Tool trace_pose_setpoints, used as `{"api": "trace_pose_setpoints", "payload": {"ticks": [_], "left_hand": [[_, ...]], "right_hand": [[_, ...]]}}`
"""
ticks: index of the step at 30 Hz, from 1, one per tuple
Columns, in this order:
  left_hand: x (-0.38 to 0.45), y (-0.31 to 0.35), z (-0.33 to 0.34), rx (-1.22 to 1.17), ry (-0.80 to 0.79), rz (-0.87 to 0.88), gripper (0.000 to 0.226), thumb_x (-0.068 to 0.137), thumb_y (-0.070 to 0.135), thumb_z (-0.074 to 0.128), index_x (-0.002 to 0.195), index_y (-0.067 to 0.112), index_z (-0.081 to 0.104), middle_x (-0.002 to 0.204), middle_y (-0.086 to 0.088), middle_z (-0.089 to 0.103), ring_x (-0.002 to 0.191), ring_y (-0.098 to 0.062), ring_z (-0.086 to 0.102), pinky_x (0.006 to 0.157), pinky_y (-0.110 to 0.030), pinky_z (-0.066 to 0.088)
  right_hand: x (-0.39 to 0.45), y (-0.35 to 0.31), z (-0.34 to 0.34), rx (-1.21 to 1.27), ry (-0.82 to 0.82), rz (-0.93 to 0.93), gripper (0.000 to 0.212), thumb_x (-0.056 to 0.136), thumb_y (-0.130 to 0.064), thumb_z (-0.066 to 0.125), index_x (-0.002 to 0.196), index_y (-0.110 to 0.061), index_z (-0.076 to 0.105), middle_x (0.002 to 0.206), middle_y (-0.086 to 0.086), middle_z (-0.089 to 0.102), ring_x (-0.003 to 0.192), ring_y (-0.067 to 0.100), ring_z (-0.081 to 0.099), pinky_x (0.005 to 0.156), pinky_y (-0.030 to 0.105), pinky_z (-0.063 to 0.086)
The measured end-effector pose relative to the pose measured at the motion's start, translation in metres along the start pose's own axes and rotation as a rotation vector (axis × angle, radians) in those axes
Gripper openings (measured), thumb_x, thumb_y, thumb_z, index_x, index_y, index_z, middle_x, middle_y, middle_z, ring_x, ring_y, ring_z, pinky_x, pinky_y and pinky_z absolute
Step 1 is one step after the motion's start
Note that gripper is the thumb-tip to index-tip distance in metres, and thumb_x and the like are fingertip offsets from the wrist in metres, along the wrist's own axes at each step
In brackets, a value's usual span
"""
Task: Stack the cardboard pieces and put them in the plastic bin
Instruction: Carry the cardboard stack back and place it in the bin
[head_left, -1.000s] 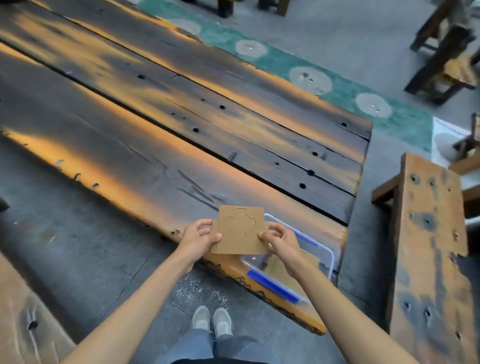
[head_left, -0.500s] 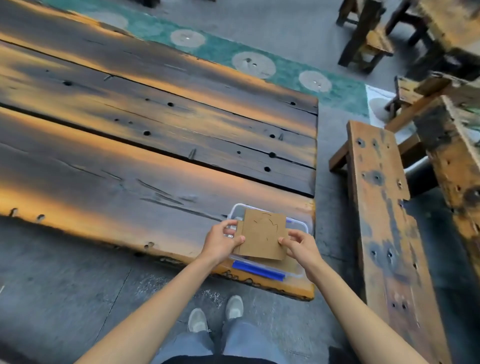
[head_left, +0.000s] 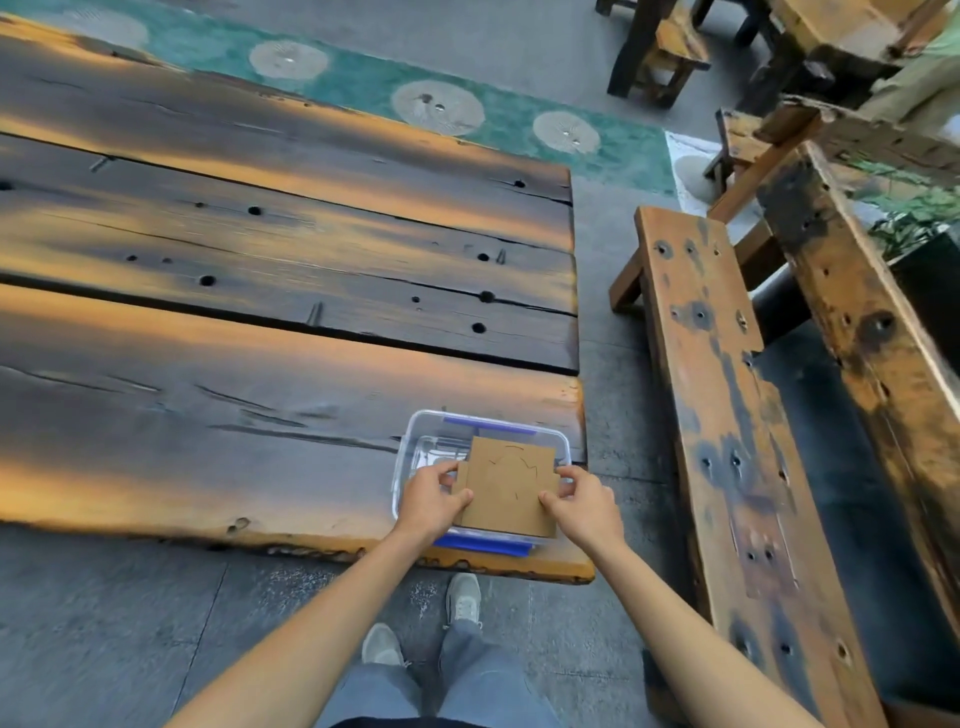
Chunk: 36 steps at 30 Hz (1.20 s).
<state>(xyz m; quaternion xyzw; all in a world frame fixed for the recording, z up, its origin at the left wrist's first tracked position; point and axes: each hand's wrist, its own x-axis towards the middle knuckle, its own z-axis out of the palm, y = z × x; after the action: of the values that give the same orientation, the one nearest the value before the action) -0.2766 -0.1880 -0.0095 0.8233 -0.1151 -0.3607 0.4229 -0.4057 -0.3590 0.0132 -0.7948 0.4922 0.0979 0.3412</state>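
Right now both hands hold the stack of cardboard pieces (head_left: 506, 486) flat over the clear plastic bin (head_left: 410, 457), which sits at the near right corner of the wooden table (head_left: 260, 338), at about 5 o'clock on the tabletop. From the 9 o'clock side, the left hand (head_left: 430, 501) pinches the stack's edge, thumb on top and fingers curled beneath. At 3 o'clock the right hand (head_left: 584, 501) does the same on the opposite edge. At least two pieces show, their left edges slightly offset, and the top one bears thin cut lines. Whether the stack rests on the bin's rim or hangs just above it cannot be told. Blue clips show at the bin's 12 and 6 o'clock sides. A worn wooden bench (head_left: 727, 415) stands beyond the table's 3 o'clock end.
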Motion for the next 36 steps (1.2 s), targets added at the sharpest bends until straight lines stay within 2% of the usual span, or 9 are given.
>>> {"api": "trace_pose_setpoints", "payload": {"ticks": [4,8,11,15,18,22,28,32,36], "left_hand": [[0.000,-0.002,0.007,0.122,-0.005,-0.017,0.036,0.085,0.014,0.071,0.120,0.021,0.071,0.089,0.009,0.067,0.071,0.003,0.057,0.048,-0.002,0.038],[0.004,-0.002,0.009,0.212,-0.056,-0.027,0.037,0.085,0.013,0.070,0.121,0.020,0.070,0.104,0.004,0.075,0.079,-0.006,0.061,0.058,-0.003,0.039],[0.008,0.005,0.007,0.348,-0.108,-0.043,0.032,0.084,0.018,0.071,0.116,0.016,0.070,0.110,-0.005,0.074,0.093,-0.018,0.067,0.080,-0.028,0.056],[0.009,0.014,0.005,0.569,-0.053,0.083,0.066,0.082,0.030,0.073,0.139,0.014,0.042,0.135,-0.009,0.043,0.124,-0.028,0.050,0.099,-0.039,0.049],[0.011,0.022,0.004,0.706,-0.016,0.358,0.065,0.084,0.029,0.070,0.140,0.020,0.038,0.134,-0.006,0.040,0.122,-0.025,0.047,0.094,-0.039,0.051],[0.016,0.029,0.009,0.913,-0.141,0.558,0.071,0.081,0.035,0.070,0.143,0.019,0.039,0.138,-0.002,0.039,0.126,-0.022,0.040,0.096,-0.035,0.046],[0.013,0.024,0.018,0.994,-0.211,0.506,0.087,0.078,0.033,0.074,0.150,0.019,0.027,0.145,-0.003,0.033,0.127,-0.024,0.037,0.095,-0.036,0.048],[0.014,0.024,0.022,0.904,-0.220,0.409,0.084,0.080,0.027,0.073,0.150,0.022,0.027,0.147,0.000,0.028,0.132,-0.021,0.034,0.090,-0.039,0.054],[0.018,0.028,0.026,0.913,-0.226,0.379,0.080,0.080,0.019,0.071,0.149,0.019,0.030,0.146,-0.001,0.030,0.132,-0.023,0.034,0.083,-0.038,0.056]], "right_hand": [[0.001,0.000,-0.002,-0.140,-0.040,-0.014,0.054,0.084,-0.044,0.063,0.137,-0.034,0.059,0.121,-0.003,0.073,0.115,0.027,0.066,0.095,0.043,0.055],[0.004,-0.005,-0.006,-0.304,-0.088,-0.063,0.052,0.088,-0.042,0.059,0.139,-0.035,0.056,0.124,0.000,0.070,0.115,0.032,0.065,0.093,0.045,0.055],[0.008,-0.011,-0.009,-0.450,-0.095,-0.097,0.043,0.089,-0.039,0.057,0.131,-0.027,0.060,0.123,0.005,0.070,0.114,0.033,0.065,0.092,0.044,0.055],[0.010,-0.021,-0.011,-0.589,-0.022,-0.214,0.045,0.091,-0.037,0.058,0.130,-0.017,0.053,0.124,0.008,0.067,0.114,0.032,0.064,0.086,0.041,0.054],[0.013,-0.031,-0.012,-0.603,-0.052,-0.365,0.057,0.089,-0.039,0.065,0.138,-0.018,0.045,0.138,0.006,0.053,0.128,0.028,0.051,0.092,0.042,0.053],[0.017,-0.037,-0.008,-0.641,-0.207,-0.486,0.082,0.081,-0.039,0.077,0.149,-0.018,0.036,0.152,0.006,0.036,0.139,0.028,0.038,0.102,0.044,0.049],[0.016,-0.033,0.004,-0.713,-0.287,-0.510,0.092,0.076,-0.031,0.085,0.150,-0.013,0.034,0.159,0.010,0.026,0.145,0.030,0.032,0.108,0.045,0.045],[0.022,-0.035,0.007,-0.777,-0.277,-0.539,0.079,0.088,-0.010,0.072,0.154,-0.008,0.029,0.167,0.016,0.017,0.147,0.032,0.031,0.108,0.044,0.043],[0.023,-0.034,0.012,-0.808,-0.308,-0.548,0.079,0.097,-0.004,0.058,0.161,-0.005,0.010,0.170,0.020,0.003,0.154,0.034,0.019,0.113,0.043,0.042]]}}
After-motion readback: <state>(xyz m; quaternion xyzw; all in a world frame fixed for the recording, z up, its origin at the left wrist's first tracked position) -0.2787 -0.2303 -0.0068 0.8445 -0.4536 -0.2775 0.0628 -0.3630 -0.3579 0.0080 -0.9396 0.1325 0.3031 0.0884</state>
